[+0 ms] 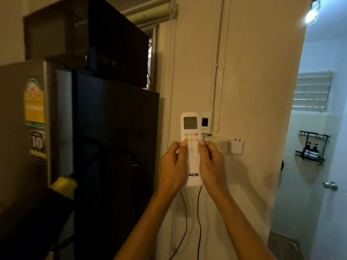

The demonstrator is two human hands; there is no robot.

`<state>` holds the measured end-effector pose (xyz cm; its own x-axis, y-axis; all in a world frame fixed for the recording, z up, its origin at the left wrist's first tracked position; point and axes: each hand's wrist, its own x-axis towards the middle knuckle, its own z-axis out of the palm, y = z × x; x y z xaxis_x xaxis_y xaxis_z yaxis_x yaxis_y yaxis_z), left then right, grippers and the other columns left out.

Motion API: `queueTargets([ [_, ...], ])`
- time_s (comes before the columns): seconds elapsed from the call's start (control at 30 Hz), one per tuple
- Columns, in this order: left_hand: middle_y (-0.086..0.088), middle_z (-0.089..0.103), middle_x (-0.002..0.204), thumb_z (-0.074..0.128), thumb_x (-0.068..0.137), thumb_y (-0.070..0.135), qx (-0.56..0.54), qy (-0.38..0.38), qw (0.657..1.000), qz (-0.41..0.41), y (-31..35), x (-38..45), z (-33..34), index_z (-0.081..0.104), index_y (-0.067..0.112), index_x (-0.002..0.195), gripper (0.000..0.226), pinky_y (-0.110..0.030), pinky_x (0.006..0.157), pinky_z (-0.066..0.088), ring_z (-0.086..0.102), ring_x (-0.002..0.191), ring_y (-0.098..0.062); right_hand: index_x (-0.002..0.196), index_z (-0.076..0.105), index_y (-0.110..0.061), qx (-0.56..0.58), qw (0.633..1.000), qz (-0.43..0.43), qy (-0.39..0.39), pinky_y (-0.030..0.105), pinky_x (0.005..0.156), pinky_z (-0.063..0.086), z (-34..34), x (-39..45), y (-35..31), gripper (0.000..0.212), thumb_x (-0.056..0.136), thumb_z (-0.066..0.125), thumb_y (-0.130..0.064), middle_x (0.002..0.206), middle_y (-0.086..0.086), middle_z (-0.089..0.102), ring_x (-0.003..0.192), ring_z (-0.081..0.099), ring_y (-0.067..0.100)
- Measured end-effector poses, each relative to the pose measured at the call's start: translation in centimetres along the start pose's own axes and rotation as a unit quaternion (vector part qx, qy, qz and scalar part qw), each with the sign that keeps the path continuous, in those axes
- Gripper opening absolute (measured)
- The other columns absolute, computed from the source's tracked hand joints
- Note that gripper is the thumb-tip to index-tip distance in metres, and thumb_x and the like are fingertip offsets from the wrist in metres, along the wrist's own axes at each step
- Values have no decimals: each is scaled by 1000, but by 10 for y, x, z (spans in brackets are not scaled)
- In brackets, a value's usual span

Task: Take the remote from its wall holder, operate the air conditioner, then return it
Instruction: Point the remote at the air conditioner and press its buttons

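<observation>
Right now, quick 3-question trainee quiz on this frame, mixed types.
1. True or false: both hands grip the remote.
2. Which appliance stands left of the remote? A) washing machine B) dark fridge C) oven
3. Fill in: the brand printed low on the remote reads ____.

Key
1. True: the left hand and the right hand clasp its sides, thumbs on the button area.
2. B: the fridge, with a microwave on top.
3. AUX.
</observation>
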<state>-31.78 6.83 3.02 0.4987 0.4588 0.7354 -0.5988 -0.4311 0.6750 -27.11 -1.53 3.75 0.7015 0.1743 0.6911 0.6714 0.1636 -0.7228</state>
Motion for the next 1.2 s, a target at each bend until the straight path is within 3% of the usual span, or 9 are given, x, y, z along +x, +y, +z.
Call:
queueTargets([
  [0.1,25,68,77,41,84,48,7,-7,1000,1,19,-23,-40,50,37,83,14,-9,51,50,68,70,0,102,54,-30,23,1000,11,7,12,49,52,23,-40,-22,16,89,46,-34,92,-13,64,71,67,1],
  [0.2,35,65,80,41,89,40,8,-20,1000,6,37,-46,-75,50,36,83,11,-7,52,49,67,71,2,102,56,-25,18,1000,13,13,13,50,52,41,-76,-45,18,89,47,-33,95,-6,66,72,68,4],
  [0.4,10,66,81,40,93,33,-14,-37,999,-4,74,-73,-120,51,28,86,14,-10,53,51,69,72,-3,101,58,-21,16,1000,4,25,12,51,52,59,-117,-89,18,89,48,-30,96,-2,66,73,67,5],
  [0.67,10,66,85,40,93,30,-27,-32,999,16,112,-78,-149,51,32,85,14,-12,57,52,68,76,-3,96,54,-29,16,999,-28,9,10,52,52,71,-129,-133,9,88,49,-29,94,-11,62,71,66,4],
  [0.87,7,65,85,38,93,30,-24,-35,998,47,146,-53,-155,51,25,86,15,-12,56,52,68,73,-4,95,56,-23,34,997,-62,10,10,50,51,76,-107,-165,11,89,49,-28,91,-9,63,69,66,4],
  [1.0,6,65,87,38,93,29,-25,-33,997,62,167,-36,-161,52,22,88,16,-13,58,53,68,75,-3,87,56,-30,62,995,-83,5,8,49,49,83,-91,-188,9,89,48,-27,85,-14,63,66,66,-1],
  [1.1,5,65,88,38,93,30,-17,-28,997,77,179,-23,-167,52,22,88,17,-14,58,53,68,75,-5,98,60,-18,65,994,-92,2,10,52,52,87,-80,-199,17,89,49,-28,95,-2,66,71,66,6],
  [1.2,4,66,88,38,92,31,-10,-25,996,85,189,-16,-172,52,24,87,16,-15,58,55,68,73,-6,100,60,-18,70,992,-106,-4,8,49,50,90,-71,-208,18,88,50,-28,93,-3,65,71,65,5],
])
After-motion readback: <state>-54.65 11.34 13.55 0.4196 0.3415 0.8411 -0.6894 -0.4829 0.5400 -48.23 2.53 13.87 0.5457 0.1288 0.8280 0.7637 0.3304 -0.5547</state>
